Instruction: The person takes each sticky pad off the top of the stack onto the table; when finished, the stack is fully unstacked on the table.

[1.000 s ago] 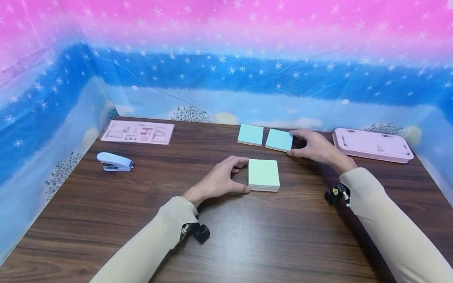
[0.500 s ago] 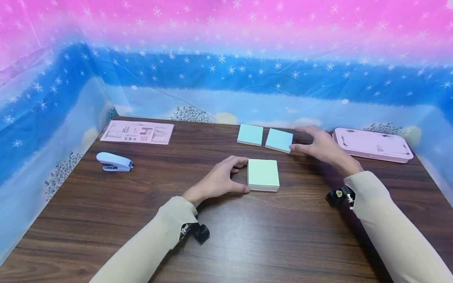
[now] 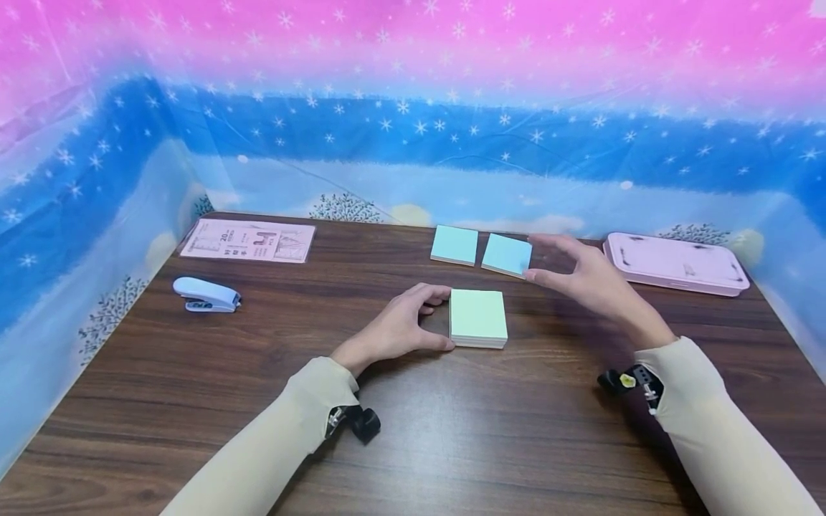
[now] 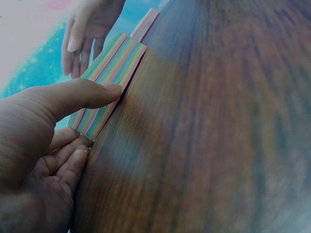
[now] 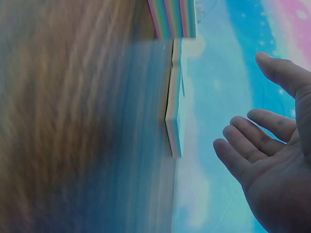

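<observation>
On the table in the head view sits a stack of sticky note pads (image 3: 478, 315) with a pale green top; its striped sides show in the left wrist view. My left hand (image 3: 399, 326) holds the stack at its left end, thumb on the near side and fingers toward the far corner. Behind it lie two thin light-blue sticky note pads, the left one (image 3: 454, 245) straight and the right one (image 3: 507, 255) slightly turned. Over the right pad's right side hovers my right hand (image 3: 590, 276), fingers spread and holding nothing; the right wrist view shows it raised.
A pink tin case (image 3: 677, 264) lies at the back right. At the left are a white stapler (image 3: 206, 294) and, behind it, a pink printed packet (image 3: 248, 241). A snowflake-patterned cloth (image 3: 374, 136) walls off the table's back and left.
My right hand has let go of the right blue pad, lifted and drawn back slightly toward me with its fingers spreading. The left hand and the green-topped stack have stayed put.
</observation>
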The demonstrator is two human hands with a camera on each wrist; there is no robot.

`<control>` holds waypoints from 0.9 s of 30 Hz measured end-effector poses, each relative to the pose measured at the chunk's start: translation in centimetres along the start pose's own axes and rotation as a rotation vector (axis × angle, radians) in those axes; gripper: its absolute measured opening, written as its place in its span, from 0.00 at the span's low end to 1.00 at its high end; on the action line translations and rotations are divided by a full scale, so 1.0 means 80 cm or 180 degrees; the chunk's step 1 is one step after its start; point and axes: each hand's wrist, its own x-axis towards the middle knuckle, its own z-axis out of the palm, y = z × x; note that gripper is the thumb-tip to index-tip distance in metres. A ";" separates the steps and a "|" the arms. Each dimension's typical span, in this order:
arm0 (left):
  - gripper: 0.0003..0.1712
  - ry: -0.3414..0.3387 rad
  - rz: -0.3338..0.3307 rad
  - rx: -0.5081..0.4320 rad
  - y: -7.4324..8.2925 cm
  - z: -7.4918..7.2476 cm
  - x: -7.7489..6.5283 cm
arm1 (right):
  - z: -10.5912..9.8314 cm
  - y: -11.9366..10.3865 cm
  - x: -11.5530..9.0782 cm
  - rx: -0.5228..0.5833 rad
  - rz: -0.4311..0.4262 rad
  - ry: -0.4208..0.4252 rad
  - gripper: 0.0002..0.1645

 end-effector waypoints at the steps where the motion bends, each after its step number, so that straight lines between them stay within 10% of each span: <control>1: 0.47 0.0000 -0.0004 0.0001 0.000 0.000 0.000 | 0.002 -0.002 -0.003 0.0020 -0.0023 -0.0006 0.44; 27: 0.48 -0.0022 -0.0030 0.0037 0.002 0.000 0.001 | 0.042 -0.014 -0.038 0.0013 -0.0372 -0.0387 0.46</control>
